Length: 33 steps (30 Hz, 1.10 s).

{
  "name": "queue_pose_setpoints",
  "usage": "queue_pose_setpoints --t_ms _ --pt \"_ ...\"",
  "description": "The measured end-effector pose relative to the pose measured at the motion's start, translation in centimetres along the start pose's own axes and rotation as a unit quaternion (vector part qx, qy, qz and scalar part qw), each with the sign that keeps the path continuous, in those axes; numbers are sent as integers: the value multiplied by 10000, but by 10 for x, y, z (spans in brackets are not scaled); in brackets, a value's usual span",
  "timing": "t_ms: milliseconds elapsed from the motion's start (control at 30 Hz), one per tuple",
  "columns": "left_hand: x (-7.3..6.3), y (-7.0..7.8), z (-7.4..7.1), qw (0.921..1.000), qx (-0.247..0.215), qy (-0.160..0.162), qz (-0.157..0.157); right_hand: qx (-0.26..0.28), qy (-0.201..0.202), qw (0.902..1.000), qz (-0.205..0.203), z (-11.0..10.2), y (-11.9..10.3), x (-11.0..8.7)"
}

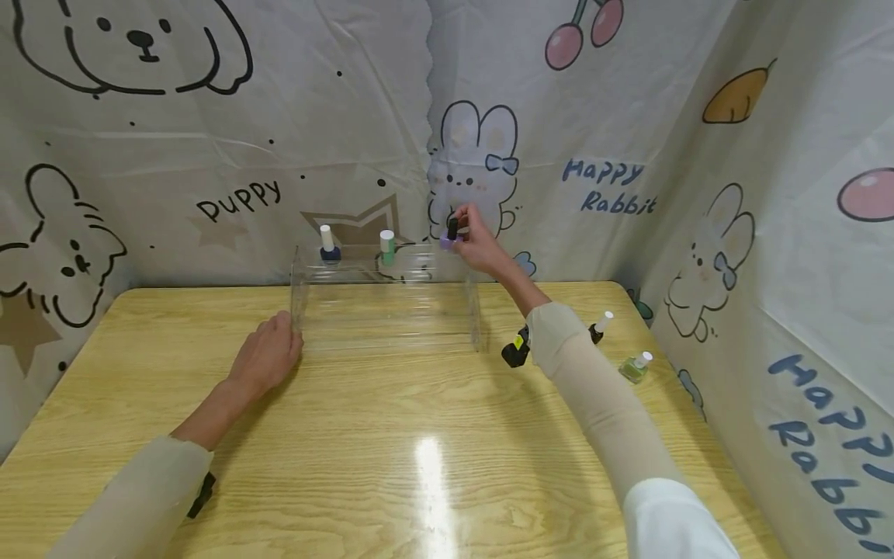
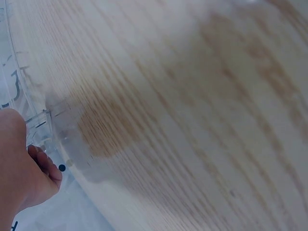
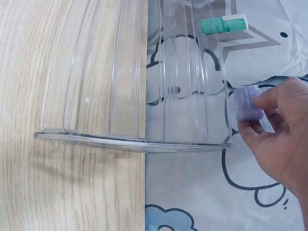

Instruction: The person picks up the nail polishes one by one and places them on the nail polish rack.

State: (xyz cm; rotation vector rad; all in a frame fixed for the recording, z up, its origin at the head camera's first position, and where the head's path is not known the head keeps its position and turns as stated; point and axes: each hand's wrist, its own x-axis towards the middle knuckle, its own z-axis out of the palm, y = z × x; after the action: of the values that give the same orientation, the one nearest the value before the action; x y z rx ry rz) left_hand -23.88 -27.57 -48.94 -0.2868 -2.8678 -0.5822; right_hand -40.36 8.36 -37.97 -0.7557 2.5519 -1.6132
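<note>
A clear acrylic tiered rack stands toward the back of the wooden table. My left hand holds the rack's left side edge, fingers bent at the panel in the left wrist view. At the top tier's right end, my right hand pinches a purple nail polish bottle with a black cap. The bottle is right at the top tier's edge. On that same tier stand a dark blue nail polish bottle with a white cap and a green one, also white-capped.
Right of the rack, a black bottle with a yellow label, a dark white-capped bottle partly behind the sleeve, and a yellow-green bottle are on the table. A printed cloth hangs behind and along the right side.
</note>
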Motion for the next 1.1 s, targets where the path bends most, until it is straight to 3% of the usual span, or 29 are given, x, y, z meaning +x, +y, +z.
queue_pose_setpoints --t_ms 200,467,767,1100 --pt "1 0 1 10000 10 56 30 -281 -236 9992 156 0 1 1" --pt "1 -1 3 9999 56 95 94 -837 -456 9954 56 -3 5 2" --pt "1 0 1 9998 88 131 127 -1817 -734 9805 -161 -1 8 5" --pt "0 -2 2 9998 120 108 81 -1894 -661 9797 25 1 10 7"
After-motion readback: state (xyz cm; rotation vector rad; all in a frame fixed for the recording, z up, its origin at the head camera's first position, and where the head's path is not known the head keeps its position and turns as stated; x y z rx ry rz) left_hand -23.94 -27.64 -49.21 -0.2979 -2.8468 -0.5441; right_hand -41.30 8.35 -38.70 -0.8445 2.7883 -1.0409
